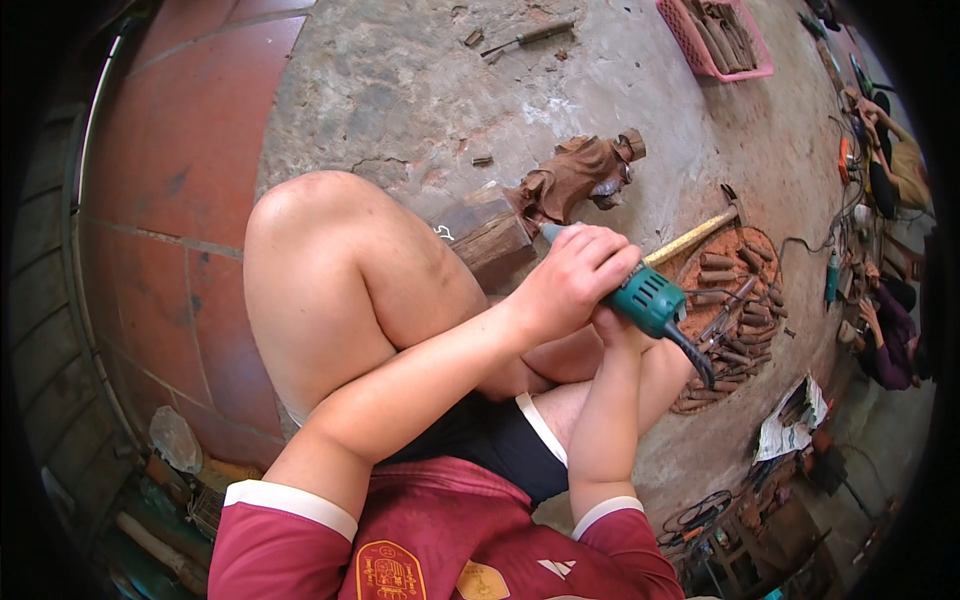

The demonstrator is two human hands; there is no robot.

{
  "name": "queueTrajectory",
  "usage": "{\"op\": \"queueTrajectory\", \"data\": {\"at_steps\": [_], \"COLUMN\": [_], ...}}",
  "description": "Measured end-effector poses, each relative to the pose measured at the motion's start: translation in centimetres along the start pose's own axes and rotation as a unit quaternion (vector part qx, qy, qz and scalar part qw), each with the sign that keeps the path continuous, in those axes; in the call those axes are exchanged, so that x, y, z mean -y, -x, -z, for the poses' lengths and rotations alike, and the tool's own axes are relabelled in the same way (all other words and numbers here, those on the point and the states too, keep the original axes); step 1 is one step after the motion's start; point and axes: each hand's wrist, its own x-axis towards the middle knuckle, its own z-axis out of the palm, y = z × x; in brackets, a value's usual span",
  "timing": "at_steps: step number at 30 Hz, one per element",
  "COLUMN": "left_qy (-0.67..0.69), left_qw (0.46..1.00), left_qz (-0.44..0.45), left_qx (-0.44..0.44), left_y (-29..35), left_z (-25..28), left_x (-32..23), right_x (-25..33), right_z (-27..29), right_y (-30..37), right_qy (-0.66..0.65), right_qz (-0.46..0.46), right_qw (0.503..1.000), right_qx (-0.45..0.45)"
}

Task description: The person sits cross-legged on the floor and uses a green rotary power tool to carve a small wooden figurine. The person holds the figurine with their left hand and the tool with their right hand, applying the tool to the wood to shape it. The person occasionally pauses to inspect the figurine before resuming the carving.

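A green electric die grinder with a grey nose and a black cord is held over my lap. My left hand is closed around its front, fingers wrapped over the top. Under the grinder's body sits my right hand, with its fingers mostly hidden behind the tool and the left hand. Just beyond the nose lies a brown wood carving with draped folds, joined to a squared wooden block with a chalk mark. The block rests beside my bent left leg. The grinder's tip is hard to see.
A hammer with a yellow handle lies right of the carving, beside a round tray of many chisels. Farther off are a single chisel and a pink basket of wood pieces. Other people sit at the far right among cords.
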Motion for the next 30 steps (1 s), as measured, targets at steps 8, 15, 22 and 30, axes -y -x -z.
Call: {"op": "queueTrajectory", "data": {"at_steps": [8, 15, 22, 30], "left_qy": [-0.004, -0.006, -0.005, -0.001], "left_qw": [1.000, 1.000, 1.000, 1.000], "left_qz": [-0.005, 0.000, 0.002, 0.009], "left_qx": [-0.004, -0.002, -0.004, -0.004], "left_y": [0.0, -0.1, 0.0, -0.1], "left_z": [0.0, 0.1, 0.0, -0.1], "left_x": [0.1, 0.2, 0.3, 0.4], "right_x": [0.3, 0.5, 0.2, 0.3], "right_z": [-0.1, 0.0, 0.1, -0.1], "right_y": [0.1, 0.1, 0.1, -0.3], "right_qy": [-0.003, -0.014, -0.020, -0.001], "right_qz": [-0.012, -0.023, -0.015, -0.032], "right_qw": [1.000, 1.000, 1.000, 0.999], "right_qx": [-0.013, 0.002, 0.000, -0.008]}}
